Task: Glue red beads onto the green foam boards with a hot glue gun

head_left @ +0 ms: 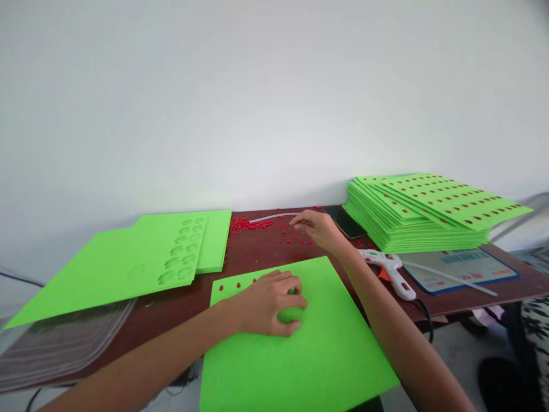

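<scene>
Green sheet (300, 366) lies over the near edge of the surface (266, 246), beneath the left hand (272, 303), whose fingers are loosely spread. It looks light and bendable, probably best taken by its edges. The right hand (316, 228) hovers near small red pieces (241, 225); whether it pinches one, I cannot tell.

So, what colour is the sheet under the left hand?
The sheet is bright green, as the head view shows.
</scene>
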Demonstrator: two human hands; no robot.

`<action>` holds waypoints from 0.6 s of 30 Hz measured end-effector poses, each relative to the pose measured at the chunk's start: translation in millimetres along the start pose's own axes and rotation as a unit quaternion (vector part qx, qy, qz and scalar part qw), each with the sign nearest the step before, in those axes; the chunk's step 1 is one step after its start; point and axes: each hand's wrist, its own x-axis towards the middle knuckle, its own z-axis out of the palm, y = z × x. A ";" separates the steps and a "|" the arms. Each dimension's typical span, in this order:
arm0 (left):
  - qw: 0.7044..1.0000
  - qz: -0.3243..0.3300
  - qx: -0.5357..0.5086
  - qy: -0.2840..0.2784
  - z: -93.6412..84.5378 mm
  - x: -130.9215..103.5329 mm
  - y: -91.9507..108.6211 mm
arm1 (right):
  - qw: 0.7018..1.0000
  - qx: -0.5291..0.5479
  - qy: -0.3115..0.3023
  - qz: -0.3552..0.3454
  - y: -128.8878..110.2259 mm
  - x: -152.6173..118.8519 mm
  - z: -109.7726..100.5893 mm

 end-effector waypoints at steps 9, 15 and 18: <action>0.996 0.037 -0.076 -0.023 -13.8 -7.6 -13.8 | 0.985 -0.017 -0.035 0.170 -16.8 -103.0 -19.6; 0.994 0.067 -0.079 -0.039 -12.1 -3.7 -2.6 | 0.988 -0.062 -0.021 0.139 -9.8 -136.1 -13.2; 0.993 0.071 -0.085 -0.047 -10.5 -4.1 -2.9 | 0.992 -0.069 0.001 0.106 -4.6 -136.9 -9.8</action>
